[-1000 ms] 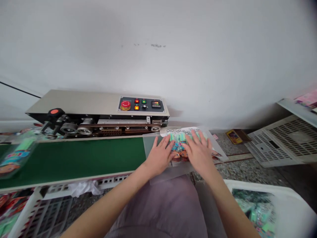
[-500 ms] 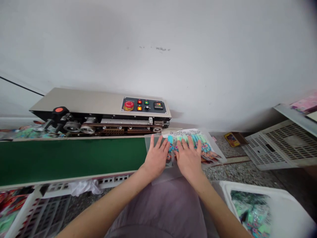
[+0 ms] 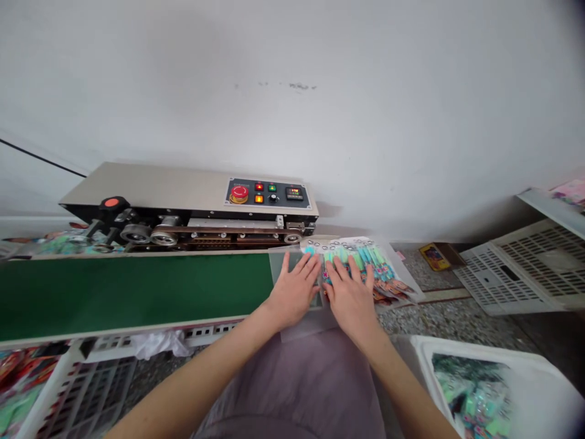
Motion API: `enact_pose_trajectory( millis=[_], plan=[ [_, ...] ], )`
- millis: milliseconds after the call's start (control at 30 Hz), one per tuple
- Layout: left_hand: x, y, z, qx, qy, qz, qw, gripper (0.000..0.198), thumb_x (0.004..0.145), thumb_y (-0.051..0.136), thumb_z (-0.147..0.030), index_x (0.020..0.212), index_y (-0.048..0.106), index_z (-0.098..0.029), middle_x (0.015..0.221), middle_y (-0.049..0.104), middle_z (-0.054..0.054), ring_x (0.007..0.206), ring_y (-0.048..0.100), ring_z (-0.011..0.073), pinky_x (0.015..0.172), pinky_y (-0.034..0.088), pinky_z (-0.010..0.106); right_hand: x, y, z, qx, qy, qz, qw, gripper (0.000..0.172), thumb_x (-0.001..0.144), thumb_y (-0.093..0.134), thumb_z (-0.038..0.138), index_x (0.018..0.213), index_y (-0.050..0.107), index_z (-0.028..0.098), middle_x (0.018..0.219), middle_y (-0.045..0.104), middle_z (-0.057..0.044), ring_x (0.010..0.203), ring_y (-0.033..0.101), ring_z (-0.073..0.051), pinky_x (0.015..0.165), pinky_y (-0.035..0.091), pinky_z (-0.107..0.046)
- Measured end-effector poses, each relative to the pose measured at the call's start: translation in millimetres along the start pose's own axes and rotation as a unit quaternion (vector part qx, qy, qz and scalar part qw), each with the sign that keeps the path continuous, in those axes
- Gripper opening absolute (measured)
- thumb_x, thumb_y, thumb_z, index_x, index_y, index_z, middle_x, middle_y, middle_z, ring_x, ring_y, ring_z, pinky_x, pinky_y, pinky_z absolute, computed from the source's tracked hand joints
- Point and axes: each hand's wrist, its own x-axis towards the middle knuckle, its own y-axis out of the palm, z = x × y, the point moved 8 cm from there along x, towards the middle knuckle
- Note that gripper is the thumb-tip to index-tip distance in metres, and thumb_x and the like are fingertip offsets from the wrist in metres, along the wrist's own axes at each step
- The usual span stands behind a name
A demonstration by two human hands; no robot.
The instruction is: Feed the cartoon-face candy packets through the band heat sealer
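Note:
A clear plastic bag filled with several green and blue toy items lies flat at the right end of the green conveyor belt. My left hand rests on the bag's left part with fingers spread flat. Beside it, my right hand presses flat on the bag's middle, fingers apart. The bag's top edge sits close to the intake of the band sealer machine, whose control panel shows lit red, orange and green lights.
A white bin of packed bags stands at lower right. White slotted crates lie at the right on the speckled floor. Another crate with colourful packs sits under the belt at lower left. A small yellow box lies near the wall.
A sealed bag at the belt's far left has travelled off the belt out of view. Both hands slid slightly left on the bag and drew closer together.

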Motion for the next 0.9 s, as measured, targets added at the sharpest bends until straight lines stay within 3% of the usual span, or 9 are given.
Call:
enact_pose_trajectory(
  millis=[333,533,600,733,833,900],
  plan=[
    [-16,2.4,17,-0.01,-0.126,-0.014,0.992,0.053,0.106,0.03,-0.04,0.154,0.04,-0.018,0.165,0.03,0.008,0.154,0.023,0.031,0.121,0.01,0.072,10,5,16,0.031,-0.009,0.006,0.999,0.043,0.102,0.043,0.026,0.143,0.055,0.018,0.153,0.05,-0.011,0.145,0.037,-0.037,0.118,0.012,-0.067],
    [-34,-25.0,46,0.02,-0.198,-0.03,0.98,0.052,0.104,0.034,-0.034,0.148,0.048,-0.011,0.161,0.037,0.016,0.15,0.029,0.0396,0.119,0.008,0.074,22,2,49,0.064,-0.021,0.008,0.998,0.045,0.102,0.043,0.029,0.143,0.054,0.015,0.154,0.049,-0.014,0.141,0.042,-0.037,0.118,0.014,-0.064],
    [-26,-32.3,41,0.011,-0.169,-0.027,0.985,0.051,0.104,0.031,-0.029,0.149,0.047,-0.009,0.16,0.038,0.017,0.15,0.03,0.0371,0.121,0.01,0.071,22,-4,51,0.071,-0.026,0.01,0.997,0.045,0.102,0.041,0.028,0.144,0.053,0.015,0.153,0.05,-0.013,0.14,0.043,-0.036,0.118,0.014,-0.062],
    [-3,-20.8,17,-0.031,-0.058,0.004,0.998,0.051,0.107,0.026,-0.031,0.153,0.039,-0.012,0.162,0.035,0.013,0.152,0.028,0.0279,0.123,0.018,0.063,17,-17,17,0.027,-0.006,-0.009,1.0,0.044,0.103,0.037,0.023,0.143,0.055,0.015,0.151,0.053,-0.012,0.142,0.04,-0.036,0.118,0.012,-0.064],
    [2,-3.8,12,-0.02,-0.042,0.007,0.999,0.054,0.107,0.031,-0.04,0.153,0.04,-0.014,0.165,0.029,0.012,0.154,0.023,0.0291,0.121,0.018,0.069,12,-16,-18,-0.028,0.032,-0.027,0.999,0.042,0.104,0.04,0.028,0.137,0.06,0.016,0.153,0.049,-0.012,0.146,0.034,-0.038,0.117,0.014,-0.065],
    [-1,2.3,16,-0.008,-0.055,-0.007,0.998,0.053,0.107,0.031,-0.04,0.153,0.039,-0.016,0.165,0.028,0.01,0.154,0.022,0.0285,0.12,0.017,0.07,11,-9,-27,-0.039,0.037,-0.03,0.998,0.041,0.103,0.043,0.032,0.137,0.061,0.016,0.155,0.047,-0.012,0.147,0.031,-0.039,0.117,0.015,-0.065]
  ],
)
